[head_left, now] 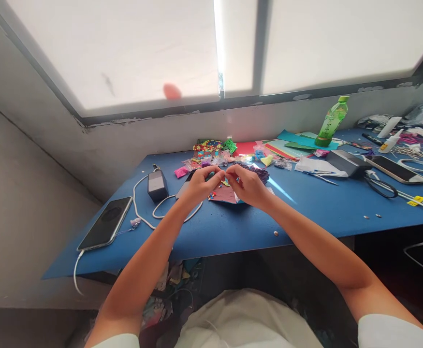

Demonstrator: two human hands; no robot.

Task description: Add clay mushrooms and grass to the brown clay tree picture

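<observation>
My left hand (pixel 201 184) and my right hand (pixel 248 184) meet over the blue table (pixel 305 212), fingertips pinched together close to each other. What they pinch is too small to name. Under them lies a dark red card (pixel 226 194) with small coloured bits on it. Just behind the hands sit small packets of coloured beads and sequins (pixel 211 151) and a purple glittery piece (pixel 261 172).
A phone (pixel 106 223) with a white cable lies at the left, a black charger block (pixel 156 185) beside it. Coloured paper sheets (pixel 291 144), a green bottle (pixel 331 122), a second phone (pixel 396 169), glue bottle (pixel 391 141) and scissors (pixel 380 186) are at the right. A wall and window stand behind.
</observation>
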